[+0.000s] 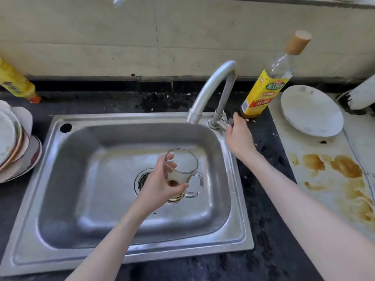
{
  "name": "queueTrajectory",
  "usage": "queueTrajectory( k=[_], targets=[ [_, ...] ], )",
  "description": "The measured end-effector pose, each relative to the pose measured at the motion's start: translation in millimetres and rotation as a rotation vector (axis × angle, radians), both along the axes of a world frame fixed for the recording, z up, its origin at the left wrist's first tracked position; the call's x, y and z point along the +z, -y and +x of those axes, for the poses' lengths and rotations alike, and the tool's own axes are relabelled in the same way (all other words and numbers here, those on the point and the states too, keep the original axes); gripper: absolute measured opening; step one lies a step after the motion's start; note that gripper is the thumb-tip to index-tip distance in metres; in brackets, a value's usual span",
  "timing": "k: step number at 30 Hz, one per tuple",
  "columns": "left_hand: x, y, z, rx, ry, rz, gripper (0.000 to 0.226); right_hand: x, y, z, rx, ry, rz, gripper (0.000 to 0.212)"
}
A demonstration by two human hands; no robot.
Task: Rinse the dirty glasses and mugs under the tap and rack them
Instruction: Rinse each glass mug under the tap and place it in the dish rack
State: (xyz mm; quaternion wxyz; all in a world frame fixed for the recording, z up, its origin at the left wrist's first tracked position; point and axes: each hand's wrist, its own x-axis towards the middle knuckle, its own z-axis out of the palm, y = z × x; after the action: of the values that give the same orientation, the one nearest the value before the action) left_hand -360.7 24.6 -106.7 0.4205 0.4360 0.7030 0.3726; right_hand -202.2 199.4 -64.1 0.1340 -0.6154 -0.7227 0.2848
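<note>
My left hand [160, 185] grips a clear glass mug [182, 175] around its body, over the middle of the steel sink [81, 159]. The mug stands upright, its handle pointing right, with a brown residue at its bottom. The mug is below and in front of the curved tap spout [211, 86]. No water runs from the spout. My right hand [239, 134] is at the tap's handle [230, 121] at the base of the tap, with thumb and fingers around it.
A stack of dirty plates [14, 142] sits left of the sink. A yellow bottle [16, 82] lies at the back left. A yellow-labelled bottle [269, 84] stands right of the tap. A white plate [312, 112] rests on a stained white board [324, 169] at right.
</note>
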Motion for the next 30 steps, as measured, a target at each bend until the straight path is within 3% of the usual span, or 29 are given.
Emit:
queueTrajectory(
  k=[6,11,14,30],
  targets=[
    [-15.2,1.0,-2.7,0.023,-0.040,-0.039,0.074,-18.2,16.7,5.6,0.106,-0.022,0.191,0.036],
    [-25.2,-7.4,-1.8,0.045,-0.031,-0.079,0.076,-53.4,38.0,8.8,0.343,0.503,0.261,0.059],
    [-28.5,-7.6,-2.7,0.045,-0.041,-0.093,0.076,-61.8,42.0,6.3,0.334,0.624,0.286,0.065],
    [-27.2,-12.7,-1.4,-0.022,-0.055,-0.106,0.066,-58.6,42.9,4.7,0.333,0.627,0.228,0.070]
  ],
)
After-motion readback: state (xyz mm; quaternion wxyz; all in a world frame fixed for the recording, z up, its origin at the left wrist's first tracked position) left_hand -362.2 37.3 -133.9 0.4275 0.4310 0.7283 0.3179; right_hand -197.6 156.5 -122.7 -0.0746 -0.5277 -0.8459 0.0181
